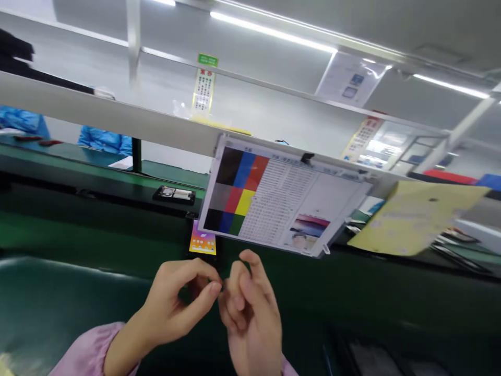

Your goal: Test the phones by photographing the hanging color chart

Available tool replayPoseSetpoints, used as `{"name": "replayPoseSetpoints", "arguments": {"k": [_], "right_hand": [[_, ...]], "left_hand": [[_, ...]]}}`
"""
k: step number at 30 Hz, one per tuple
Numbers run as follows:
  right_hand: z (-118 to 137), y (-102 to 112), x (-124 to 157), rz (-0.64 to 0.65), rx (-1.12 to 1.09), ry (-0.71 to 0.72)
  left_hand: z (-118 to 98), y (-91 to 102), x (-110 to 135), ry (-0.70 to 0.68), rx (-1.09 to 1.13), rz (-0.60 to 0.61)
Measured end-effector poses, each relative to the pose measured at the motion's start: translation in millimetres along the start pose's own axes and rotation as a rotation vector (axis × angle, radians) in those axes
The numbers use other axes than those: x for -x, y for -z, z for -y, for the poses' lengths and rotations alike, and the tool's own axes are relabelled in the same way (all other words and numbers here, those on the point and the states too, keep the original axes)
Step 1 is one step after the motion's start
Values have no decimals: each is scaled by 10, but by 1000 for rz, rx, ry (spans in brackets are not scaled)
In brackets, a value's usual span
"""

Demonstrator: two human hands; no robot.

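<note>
Left hand [180,303] and right hand [254,318] curling near lit phone [202,243]

The hands are bending narrowly; whether they are holding anything, one cannot tell. Just beyond, beside the chart [282,203], the phone is glowing purple above, orange below.

Electronics workshop, from where I stand: tube lights [274,32] burn above green benches [78,292], a phone [202,240] glows near an opened device [176,194], a printed colour chart [270,198] is clipped up, blue-clothed people [105,140] show beyond.
</note>
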State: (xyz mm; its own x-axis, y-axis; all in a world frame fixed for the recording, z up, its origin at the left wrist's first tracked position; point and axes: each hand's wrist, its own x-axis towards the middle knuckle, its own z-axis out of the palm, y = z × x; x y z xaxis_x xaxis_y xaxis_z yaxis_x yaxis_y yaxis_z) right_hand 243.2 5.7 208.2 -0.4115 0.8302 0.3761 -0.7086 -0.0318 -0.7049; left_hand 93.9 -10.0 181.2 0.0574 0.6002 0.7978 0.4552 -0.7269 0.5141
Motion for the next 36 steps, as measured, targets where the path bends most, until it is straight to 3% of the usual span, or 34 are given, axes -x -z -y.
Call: {"name": "replayPoseSetpoints", "arguments": {"k": [4,9,21,36], "right_hand": [[-108,10,46,62,-46,0],[-122,-7,33,50,-42,23],[-95,4,47,-13,-219,-157],[-132,-1,52,-9,-225,-209]], "left_hand": [[-123,8,97,21,-44,28],[-173,59,129,44,-45,47],[-238,25,97,-21,-73,-5],[-240,21,113,-6,-84,-24]]}}
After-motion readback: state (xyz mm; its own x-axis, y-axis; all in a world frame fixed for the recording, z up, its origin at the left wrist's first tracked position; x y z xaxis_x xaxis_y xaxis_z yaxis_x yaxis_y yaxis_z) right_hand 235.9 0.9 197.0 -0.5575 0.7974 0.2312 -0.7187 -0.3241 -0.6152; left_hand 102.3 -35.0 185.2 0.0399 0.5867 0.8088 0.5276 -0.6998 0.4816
